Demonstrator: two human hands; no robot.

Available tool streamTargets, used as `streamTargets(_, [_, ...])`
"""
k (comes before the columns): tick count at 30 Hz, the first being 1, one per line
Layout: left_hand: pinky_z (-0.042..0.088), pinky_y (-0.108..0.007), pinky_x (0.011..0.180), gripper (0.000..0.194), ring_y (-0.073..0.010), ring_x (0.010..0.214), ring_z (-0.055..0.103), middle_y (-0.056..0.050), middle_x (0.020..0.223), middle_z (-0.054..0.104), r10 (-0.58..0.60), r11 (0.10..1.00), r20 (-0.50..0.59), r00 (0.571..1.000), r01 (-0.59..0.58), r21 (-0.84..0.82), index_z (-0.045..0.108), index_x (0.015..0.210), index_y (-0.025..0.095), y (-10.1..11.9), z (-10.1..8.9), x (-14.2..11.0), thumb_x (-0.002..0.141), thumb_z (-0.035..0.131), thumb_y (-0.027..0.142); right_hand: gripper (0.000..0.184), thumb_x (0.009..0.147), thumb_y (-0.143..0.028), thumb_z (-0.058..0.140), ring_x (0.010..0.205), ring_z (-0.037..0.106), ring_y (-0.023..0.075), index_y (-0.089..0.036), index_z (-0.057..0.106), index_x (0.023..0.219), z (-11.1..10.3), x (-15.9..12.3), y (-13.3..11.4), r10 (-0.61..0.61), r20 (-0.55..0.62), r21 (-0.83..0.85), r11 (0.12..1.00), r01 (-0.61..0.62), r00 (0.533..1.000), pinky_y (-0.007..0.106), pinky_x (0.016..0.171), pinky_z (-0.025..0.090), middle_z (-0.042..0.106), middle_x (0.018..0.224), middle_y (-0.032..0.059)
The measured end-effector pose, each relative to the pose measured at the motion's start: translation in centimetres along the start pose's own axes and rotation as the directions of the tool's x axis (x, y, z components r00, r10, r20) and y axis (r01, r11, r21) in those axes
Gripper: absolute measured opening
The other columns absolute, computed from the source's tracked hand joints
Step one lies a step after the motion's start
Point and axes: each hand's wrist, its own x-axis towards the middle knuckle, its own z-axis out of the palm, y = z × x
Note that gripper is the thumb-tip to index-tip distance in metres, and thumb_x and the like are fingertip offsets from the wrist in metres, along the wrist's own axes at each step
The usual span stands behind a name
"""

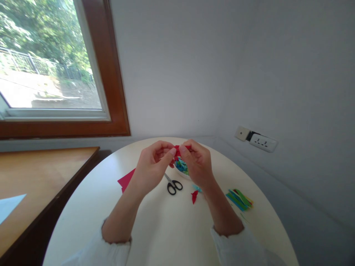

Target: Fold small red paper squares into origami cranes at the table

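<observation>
Both hands meet above the far part of a round white table (177, 229). A small piece of red paper (178, 149) is pinched between the thumb and fingers of my left hand (153, 162) and my right hand (198, 160). Its exact folded shape is too small to make out. Below the hands, partly hidden by my right hand, is a white bowl (185, 175) with blue and green paper bits (181, 165) in it. Black-handled scissors (174, 186) lie just below, their blades partly covered by my left hand.
Red paper (127, 180) lies left of my left forearm. A red scrap (194, 197) and a light-blue scrap (197, 188) rest by my right wrist. Coloured paper strips (239, 199) are piled at the right. A wooden table (55, 173) stands at the left, near the window.
</observation>
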Motion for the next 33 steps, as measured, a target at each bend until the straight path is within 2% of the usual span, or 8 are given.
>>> streamTargets(4, [0.038,-0.023,0.050,0.026,-0.0098,0.051,0.045,0.001,0.054,0.050,0.053,0.994,0.030,0.998,-0.055,0.098,0.053,0.064,0.014,-0.4,0.1,0.2,0.080,0.049,0.033,0.025,0.081,-0.031,0.049,0.047,0.040,0.0071,-0.018,0.046,0.060,0.3,-0.2,0.2,0.041,0.010,0.033,0.999,-0.041,0.999,0.020,0.044,0.033,0.046,0.052,-0.0052])
streamTargets(11, [0.031,-0.020,0.045,0.028,-0.0080,0.047,0.038,0.004,0.049,0.044,0.146,0.963,-0.006,0.989,-0.140,0.230,0.045,0.056,0.017,-0.6,0.3,0.1,0.082,0.044,0.026,0.033,0.081,-0.037,0.049,0.044,0.034,0.0062,-0.018,0.042,0.055,0.9,0.0,0.4,0.049,-0.003,0.083,0.995,-0.049,0.999,0.019,0.042,0.029,0.039,0.048,-0.0062])
streamTargets(18, [0.028,-0.021,0.044,0.030,-0.0082,0.048,0.036,0.004,0.051,0.042,0.172,0.928,0.001,0.985,-0.162,0.336,0.043,0.057,0.017,-1.1,0.4,-0.1,0.084,0.042,0.029,0.039,0.083,-0.036,0.047,0.043,0.029,0.0058,-0.019,0.034,0.050,1.1,0.1,0.3,0.012,-0.044,-0.014,1.000,-0.013,0.999,0.019,0.040,0.026,0.031,0.046,-0.0074])
streamTargets(24, [0.033,-0.020,0.046,0.030,-0.0082,0.048,0.040,0.003,0.051,0.045,0.179,0.953,0.006,0.984,-0.175,0.249,0.044,0.057,0.017,-0.8,0.5,0.0,0.084,0.043,0.029,0.037,0.084,-0.029,0.044,0.041,0.028,0.0054,-0.019,0.034,0.050,1.2,0.1,0.1,-0.036,-0.087,-0.066,0.997,0.030,0.996,0.018,0.039,0.025,0.031,0.043,-0.0080])
streamTargets(29, [0.041,-0.020,0.052,0.012,-0.0098,0.055,0.051,0.001,0.061,0.055,0.151,0.981,0.042,0.988,-0.155,0.116,0.055,0.075,0.015,-0.7,0.7,-0.1,0.081,0.050,0.024,0.037,0.085,-0.027,0.043,0.040,0.029,0.0054,-0.019,0.034,0.050,1.1,-0.1,-0.1,-0.046,-0.149,-0.070,0.997,0.035,0.988,0.018,0.039,0.026,0.031,0.042,-0.0083])
streamTargets(33, [0.042,-0.021,0.051,0.012,-0.0095,0.054,0.051,0.002,0.058,0.054,0.141,0.985,0.014,0.990,-0.142,0.095,0.054,0.071,0.015,-0.7,0.8,-0.1,0.080,0.051,0.023,0.036,0.084,-0.030,0.044,0.041,0.034,0.0061,-0.019,0.037,0.051,0.9,-0.1,0.1,-0.022,-0.131,-0.025,1.000,0.019,0.991,0.018,0.039,0.030,0.035,0.044,-0.0075])
